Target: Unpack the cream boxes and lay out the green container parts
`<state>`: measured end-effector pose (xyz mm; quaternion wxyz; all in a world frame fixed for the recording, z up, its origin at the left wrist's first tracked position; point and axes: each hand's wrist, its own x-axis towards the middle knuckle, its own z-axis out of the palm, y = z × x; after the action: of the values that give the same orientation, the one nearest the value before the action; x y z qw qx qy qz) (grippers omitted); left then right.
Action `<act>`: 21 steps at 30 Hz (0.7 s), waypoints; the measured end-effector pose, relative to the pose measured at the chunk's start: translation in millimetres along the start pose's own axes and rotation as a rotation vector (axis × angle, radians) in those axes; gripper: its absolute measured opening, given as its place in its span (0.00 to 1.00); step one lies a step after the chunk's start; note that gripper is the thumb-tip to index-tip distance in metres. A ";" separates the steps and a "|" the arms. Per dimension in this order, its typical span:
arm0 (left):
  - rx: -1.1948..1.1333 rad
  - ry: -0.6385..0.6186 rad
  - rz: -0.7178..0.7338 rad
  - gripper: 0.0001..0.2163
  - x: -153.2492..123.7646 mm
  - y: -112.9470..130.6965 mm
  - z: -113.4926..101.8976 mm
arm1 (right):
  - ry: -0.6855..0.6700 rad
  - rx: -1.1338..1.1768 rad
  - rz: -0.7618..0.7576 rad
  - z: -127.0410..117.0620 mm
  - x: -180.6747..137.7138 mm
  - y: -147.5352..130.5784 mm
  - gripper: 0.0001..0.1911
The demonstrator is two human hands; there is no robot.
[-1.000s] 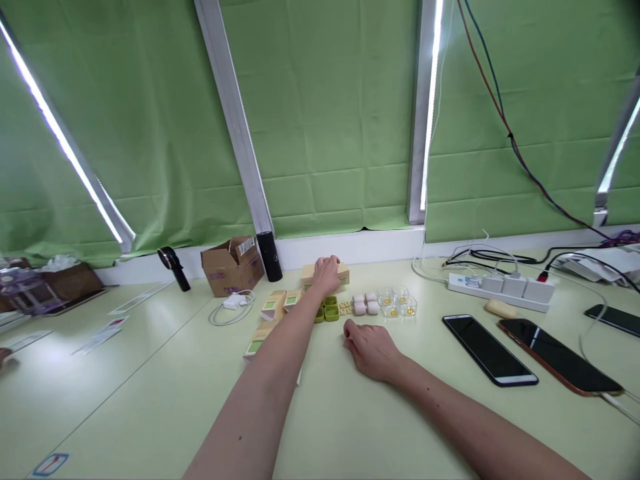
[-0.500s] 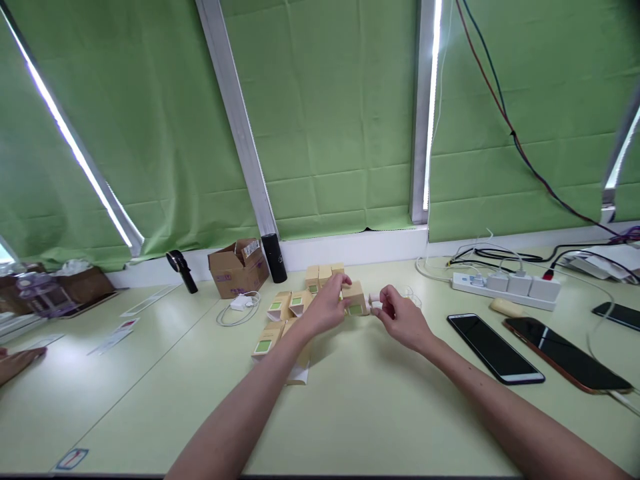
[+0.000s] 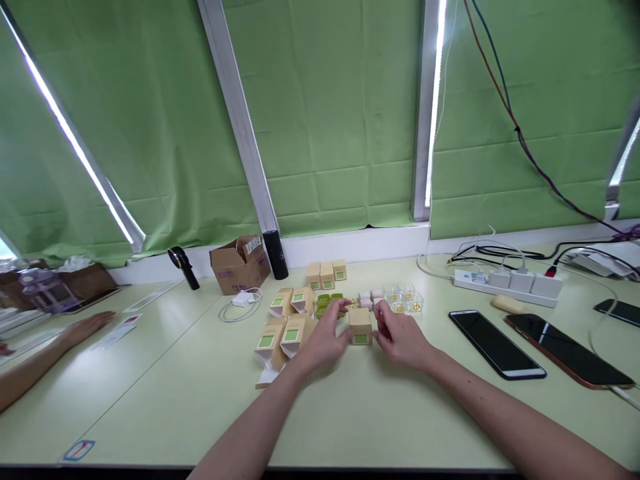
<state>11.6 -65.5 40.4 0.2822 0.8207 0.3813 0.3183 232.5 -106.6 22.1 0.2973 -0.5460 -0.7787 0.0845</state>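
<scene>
Your left grip and right grip clasp a small, square cardboard box from either side, upright, about midway between the near and far edges of the smooth pale counter. Unfolded cardboard cartons lie just left; glossy green cases sit behind

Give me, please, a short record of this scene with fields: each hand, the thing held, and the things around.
left hand: grips the small tan box on its left side
right hand: grips the same box on its right side
box: upright, green label toward the camera, low over the table
behind box: green cases, white cases, clear trays
left of box: open tan boxes lying down
right of box: dark phone
far left: another person's hand on the table
</scene>
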 end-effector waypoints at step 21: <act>0.046 0.060 -0.050 0.30 -1.9 -19.3 14.8 | -0.021 0.022 0.035 7.5 1.1 4.2 0.14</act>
<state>13.0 -59.6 16.7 0.2596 0.8073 0.4171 0.3269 231.4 -102.5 14.6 0.2935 -0.5552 -0.7712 0.1040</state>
